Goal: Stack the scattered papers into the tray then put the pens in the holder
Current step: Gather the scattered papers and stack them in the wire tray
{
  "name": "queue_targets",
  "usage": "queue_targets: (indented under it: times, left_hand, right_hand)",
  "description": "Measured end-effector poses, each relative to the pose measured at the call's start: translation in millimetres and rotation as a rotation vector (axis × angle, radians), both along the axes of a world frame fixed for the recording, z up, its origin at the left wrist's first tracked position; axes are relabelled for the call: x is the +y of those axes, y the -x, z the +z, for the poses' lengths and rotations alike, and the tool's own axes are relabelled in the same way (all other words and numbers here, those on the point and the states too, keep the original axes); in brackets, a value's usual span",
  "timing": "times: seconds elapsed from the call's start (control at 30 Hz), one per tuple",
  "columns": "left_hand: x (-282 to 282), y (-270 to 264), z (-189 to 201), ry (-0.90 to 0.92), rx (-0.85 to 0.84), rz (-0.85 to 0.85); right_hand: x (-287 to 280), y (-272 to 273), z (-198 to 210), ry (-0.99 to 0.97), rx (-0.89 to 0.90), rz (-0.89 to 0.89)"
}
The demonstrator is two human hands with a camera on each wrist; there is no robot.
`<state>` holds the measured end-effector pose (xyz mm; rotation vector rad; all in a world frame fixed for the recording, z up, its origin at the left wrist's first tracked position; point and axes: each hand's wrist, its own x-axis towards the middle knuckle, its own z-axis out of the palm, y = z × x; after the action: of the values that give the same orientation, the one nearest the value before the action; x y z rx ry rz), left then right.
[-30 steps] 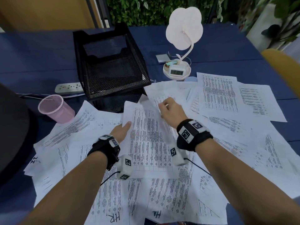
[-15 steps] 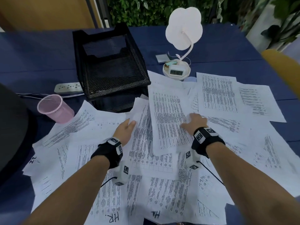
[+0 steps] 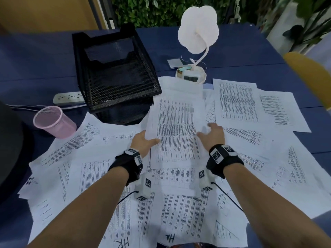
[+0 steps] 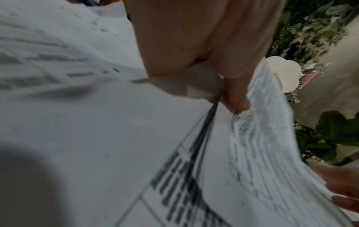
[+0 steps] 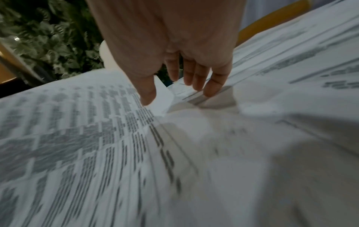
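Observation:
Printed paper sheets [image 3: 238, 104] lie scattered over the blue table. A small gathered stack of sheets [image 3: 177, 126] sits in front of the black mesh tray [image 3: 114, 77]. My left hand [image 3: 150, 138] pinches the stack's left edge, thumb on top and fingers hidden beneath; the left wrist view shows that left hand [image 4: 233, 104] pinching the stack [image 4: 262, 145]. My right hand [image 3: 206, 130] rests at the stack's right edge with fingers straight. In the right wrist view this right hand [image 5: 174, 92] touches the sheets [image 5: 77, 138] with its fingertips. The pink mesh holder [image 3: 53, 122] stands at the left. No pens show.
A white flower-shaped lamp with a clock base [image 3: 191, 76] stands behind the papers. A white power strip [image 3: 69, 97] and its cable lie left of the tray. A yellow chair back [image 3: 308, 76] is at the right, a dark object [image 3: 9, 149] at the left edge.
My right hand slid a sheet onto the central pile and moved to its right edge. My left hand moved up and took hold of the pile's left edge.

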<state>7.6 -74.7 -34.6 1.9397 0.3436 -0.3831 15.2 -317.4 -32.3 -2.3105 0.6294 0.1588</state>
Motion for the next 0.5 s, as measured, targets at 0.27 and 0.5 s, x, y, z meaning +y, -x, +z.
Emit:
queue_targets:
  times: [0.27,0.5]
  left_hand:
    - [19.7,10.7,13.9,0.158,-0.060,-0.034]
    - [3.2,19.0,25.0,0.232,-0.169,0.012]
  right_hand:
    - [-3.9,-3.6,12.6,-0.599,-0.037,-0.137]
    - [12.5,11.2,10.9,-0.705,0.014,-0.135]
